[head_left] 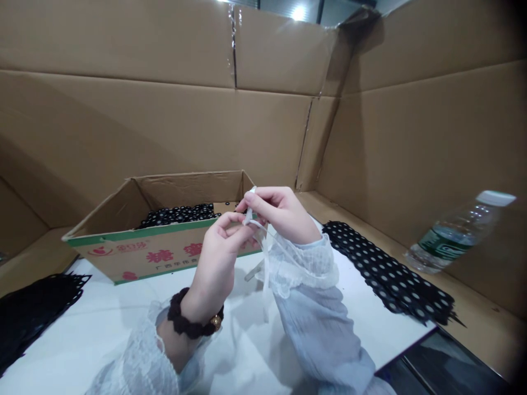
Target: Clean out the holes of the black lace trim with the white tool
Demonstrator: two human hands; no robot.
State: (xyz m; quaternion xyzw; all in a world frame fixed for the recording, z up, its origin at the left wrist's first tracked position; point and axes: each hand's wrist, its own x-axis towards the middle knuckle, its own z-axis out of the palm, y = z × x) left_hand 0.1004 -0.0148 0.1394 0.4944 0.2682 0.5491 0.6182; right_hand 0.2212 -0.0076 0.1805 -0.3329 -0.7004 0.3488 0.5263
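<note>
A thin white ribbon or strap [265, 274] runs between my hands, its loose end hanging down in front of the white table surface. My left hand [218, 258] pinches it from the lower left, thumb against fingers. Just above and to the right, my right hand [284, 211] is closed on the upper part of the same strip, which sticks up between thumb and forefinger. Both hands meet in front of the right part of an open carton. Where the strip loops at the fingertips, the fingers partly cover it.
Behind my hands stands an open cardboard carton [164, 255] holding black perforated pieces [181, 215]. Black dotted strips [387, 269] lie on the right, beside a water bottle [448, 236]. More black material [37, 307] lies at the left. Tall cardboard walls [164, 126] enclose the table [102, 323].
</note>
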